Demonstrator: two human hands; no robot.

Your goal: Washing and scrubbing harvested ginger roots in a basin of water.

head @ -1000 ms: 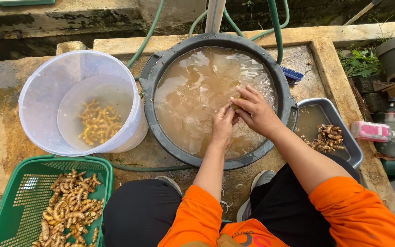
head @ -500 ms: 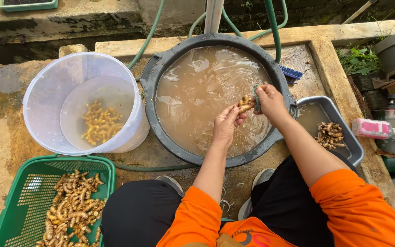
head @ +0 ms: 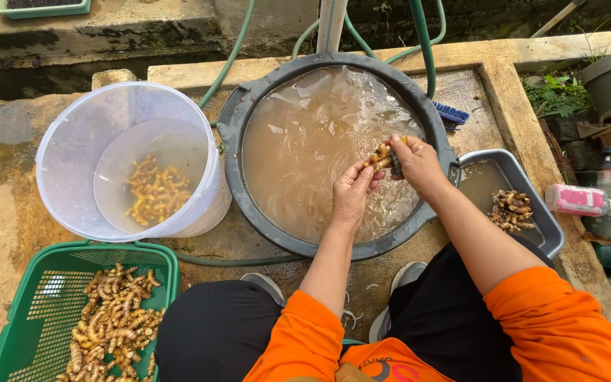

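Note:
My left hand and my right hand hold one knobbly turmeric root between them, just above the muddy water of a round dark grey basin. The left fingertips pinch its lower end. My right hand grips its upper end, with something dark pressed against the root that I cannot identify. Both orange sleeves reach in from the bottom of the view.
A clear plastic bucket with yellow roots in water stands left of the basin. A green basket of unwashed roots sits at the bottom left. A grey tray with roots lies right. Green hoses and a blue brush lie behind.
Both hands rose out of the water with the root and shifted right toward the basin's right rim. The right hand now works at the root's upper end.

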